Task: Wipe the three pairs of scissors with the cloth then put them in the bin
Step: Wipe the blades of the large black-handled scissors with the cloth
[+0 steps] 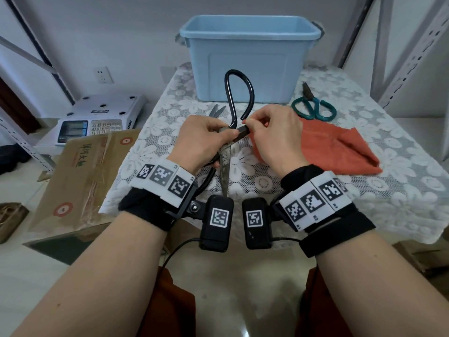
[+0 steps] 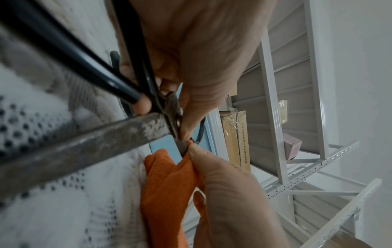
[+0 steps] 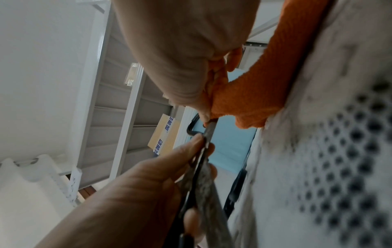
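Orange cloth [image 1: 340,147] is pinched by the right hand [image 1: 274,132], whose fingers [image 2: 203,161] press a fold of it onto one blade of the large black-handled scissors [image 1: 239,98]. The left hand [image 1: 199,139] has its fingers [image 3: 186,151] clamped on these scissors near the pivot, holding them above the tabletop [image 1: 364,190] with the blades spread apart. Wiping of this first visible pair is judged to be in progress. Green-handled scissors [image 1: 313,107] lie beside the cloth, and a third pair [image 1: 217,110] shows its tips behind the left hand; both appear still to be wiped. No scissors show at the rim of the blue bin [image 1: 247,59], though its interior is hidden.
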